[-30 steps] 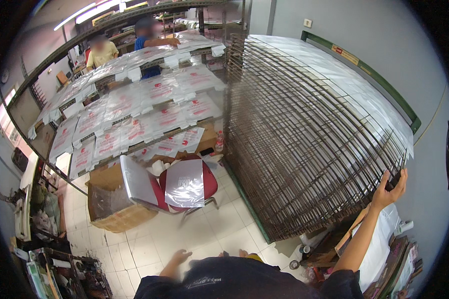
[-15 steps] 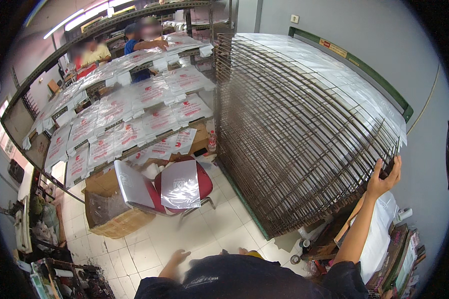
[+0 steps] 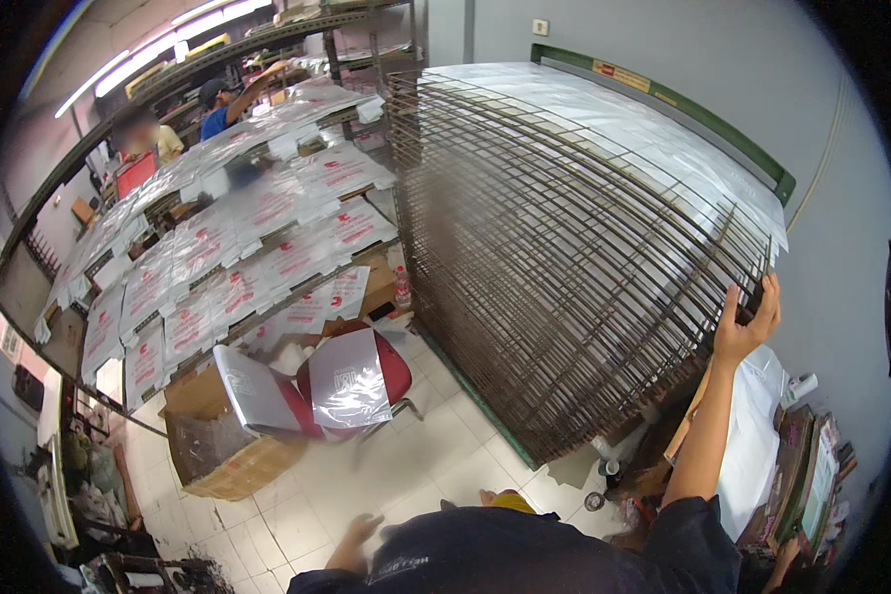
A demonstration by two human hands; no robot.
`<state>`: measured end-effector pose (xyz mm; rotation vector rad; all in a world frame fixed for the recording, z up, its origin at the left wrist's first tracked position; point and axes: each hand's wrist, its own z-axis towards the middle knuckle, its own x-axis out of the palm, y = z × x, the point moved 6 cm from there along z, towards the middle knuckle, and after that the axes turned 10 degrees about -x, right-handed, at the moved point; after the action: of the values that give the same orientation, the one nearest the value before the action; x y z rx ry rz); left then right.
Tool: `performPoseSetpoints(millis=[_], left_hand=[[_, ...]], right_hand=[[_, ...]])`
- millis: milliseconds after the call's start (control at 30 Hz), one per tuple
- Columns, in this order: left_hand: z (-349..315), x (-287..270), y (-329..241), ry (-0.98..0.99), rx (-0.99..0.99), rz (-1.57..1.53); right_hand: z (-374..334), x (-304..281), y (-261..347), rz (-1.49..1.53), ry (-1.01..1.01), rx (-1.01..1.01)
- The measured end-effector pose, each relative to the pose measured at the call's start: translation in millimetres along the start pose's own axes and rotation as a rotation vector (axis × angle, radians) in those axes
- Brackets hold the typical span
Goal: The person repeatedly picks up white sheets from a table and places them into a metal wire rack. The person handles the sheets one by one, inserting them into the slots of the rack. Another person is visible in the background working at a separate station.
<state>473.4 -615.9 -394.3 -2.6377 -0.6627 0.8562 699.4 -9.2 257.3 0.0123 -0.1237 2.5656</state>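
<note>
My right hand (image 3: 750,322) is raised at the near right edge of a tall drying rack (image 3: 604,267) of many stacked wire shelves. Its fingers curl round the ends of the wires at the corner. White sheets (image 3: 663,139) cover the rack's top and show between the wires. Low beside my body, my left hand (image 3: 360,533) hangs over the tiled floor, fingers loosely stretched and holding nothing. A red chair (image 3: 396,371) ahead of it carries a clear printed plastic bag (image 3: 351,381), and another lies over its backrest.
Slanted metal shelving (image 3: 208,267) on the left holds rows of red-printed plastic bags. A cardboard box (image 3: 223,445) stands by the chair. Two people work behind the shelving. White sheeting (image 3: 752,445) and stacked frames are at the lower right, where another hand (image 3: 787,554) shows.
The rack, chair and shelving sit further left in the picture as my view shifts. My right hand keeps to the same rack corner. Behind the shelves, the person in blue has raised an arm.
</note>
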Motion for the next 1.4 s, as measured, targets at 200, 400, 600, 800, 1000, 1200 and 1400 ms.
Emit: performPoseSetpoints(millis=[200, 400, 600, 800, 1000, 1200, 1400], left_hand=[[-12, -7, -23, 0.037, -0.035, -0.155], [-40, -12, -48, 0.055, -0.020, -0.100], [-16, -16, -57, 0.098, 0.132, 0.240], [-9, -13, -81, 0.156, 0.381, 0.362], [7, -2, -133, 0.240, 0.324, 0.438], [17, 33, -218, 0.310, 0.385, 0.584], [13, 115, -336, 0.406, 0.496, 0.770]], right_hand=[[3, -4, -2, -0.031, 0.030, 0.000], [1, 5, 1, -0.022, 0.061, 0.031], [2, -3, -8, -0.059, 0.038, 0.045], [-5, 3, -14, -0.043, -0.023, 0.052], [-5, -1, -16, -0.059, -0.010, 0.086], [-6, -4, -16, -0.016, 0.013, 0.071], [-11, -7, -24, 0.044, 0.022, 0.123]])
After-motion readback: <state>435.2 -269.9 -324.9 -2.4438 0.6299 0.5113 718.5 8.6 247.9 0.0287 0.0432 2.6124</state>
